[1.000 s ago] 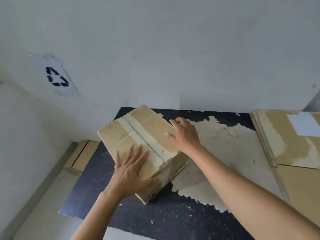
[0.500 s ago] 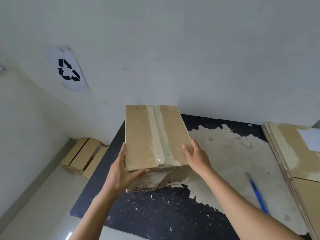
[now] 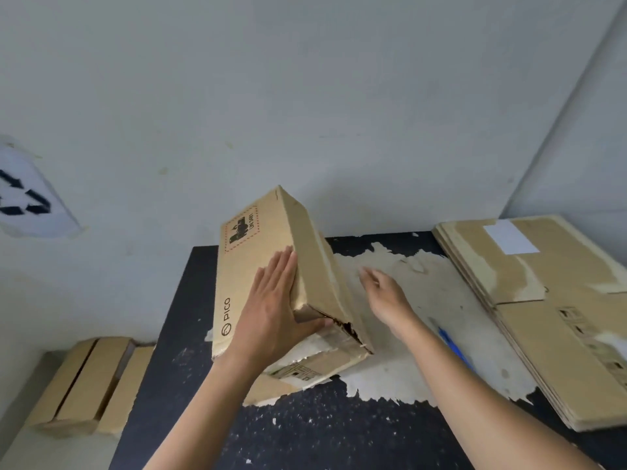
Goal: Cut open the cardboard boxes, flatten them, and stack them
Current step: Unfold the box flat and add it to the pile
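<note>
A brown cardboard box (image 3: 249, 266) printed "PICO" stands tipped on one long edge on the black table (image 3: 322, 432), its printed face turned to the left. My left hand (image 3: 271, 313) lies flat on that face with straight fingers, and the thumb rests at the torn near end. Just right of the box, my right hand (image 3: 385, 296) hovers with relaxed fingers and does not touch it. A stack of flattened boxes (image 3: 543, 300) lies at the table's right side.
A blue utility knife or pen (image 3: 454, 347) lies on the table's torn, pale paper patch (image 3: 424, 334), beside my right forearm. Two closed boxes (image 3: 84, 385) sit on the floor at the left. The wall (image 3: 339, 113) rises right behind the table, with a recycling sign (image 3: 23, 198) on it.
The box has been rolled from taped side up onto its long edge, printed face left. My right hand has let go and drawn off to the right.
</note>
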